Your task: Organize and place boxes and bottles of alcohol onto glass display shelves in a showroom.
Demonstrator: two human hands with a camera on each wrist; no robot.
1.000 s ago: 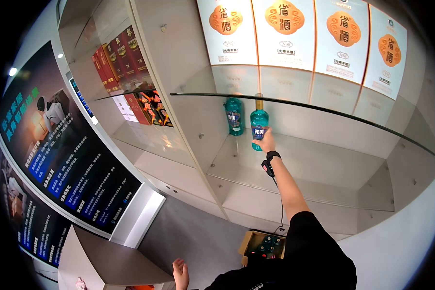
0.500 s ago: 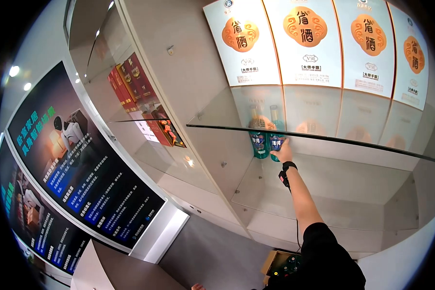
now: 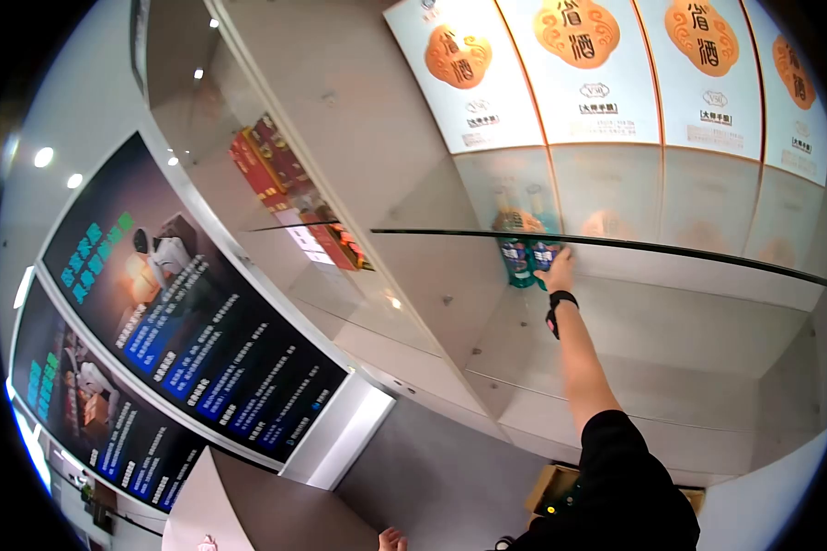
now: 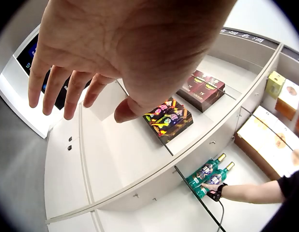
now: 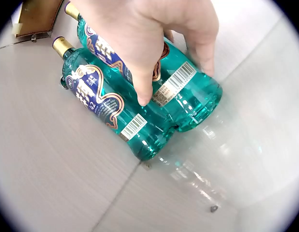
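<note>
Two teal glass bottles with blue labels and gold caps stand side by side on the lower glass shelf. My right hand (image 3: 559, 269) grips the lower body of the right-hand bottle (image 5: 200, 99), thumb on one side and fingers round the other. That bottle is right against the left-hand bottle (image 5: 103, 96), near the cabinet's side panel. Through the upper glass, the bottle necks show in the head view. My left hand (image 4: 120, 43) hangs low and away from the shelf with relaxed fingers, holding nothing.
The front edge of the upper glass shelf (image 3: 671, 250) runs just above my right hand. White boxes (image 3: 606, 101) with orange emblems stand on that shelf. Red boxes (image 3: 257, 174) fill the neighbouring cabinet. On the floor, a cardboard box (image 3: 544, 487) is partly hidden by my sleeve.
My right hand has moved the gripped bottle deeper under the upper shelf and leftward, up beside the other bottle. The head view has shifted, and my left hand now appears lower in it.
</note>
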